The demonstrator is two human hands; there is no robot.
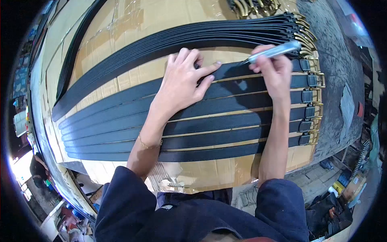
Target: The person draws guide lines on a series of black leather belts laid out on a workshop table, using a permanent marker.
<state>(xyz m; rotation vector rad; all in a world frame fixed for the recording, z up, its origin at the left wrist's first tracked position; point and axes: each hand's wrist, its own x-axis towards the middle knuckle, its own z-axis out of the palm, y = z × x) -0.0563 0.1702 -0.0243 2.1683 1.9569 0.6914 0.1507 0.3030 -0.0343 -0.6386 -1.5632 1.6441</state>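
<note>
Several black belts lie side by side on brown cardboard, their brass-coloured buckles [314, 80] to the right. My left hand [183, 76] rests on the uppermost belt [231, 69] of this row, index finger and thumb stretched to the right and apart, other fingers bent. A small dark patch shows between those fingers; I cannot make out what it is. Higher up on the right, my right hand [274, 70] is closed around a silver pen-like tool [278, 50]. The tool is tilted, its thin dark tip at the upper edge of that same belt.
A stack of black belts [161, 40] with buckles curves above the row. More buckles [254, 6] lie at the top edge. The cardboard [209, 173] covers part of a dark worktable [338, 52], where a grey scrap [346, 109] lies. Cluttered items [342, 189] sit below right.
</note>
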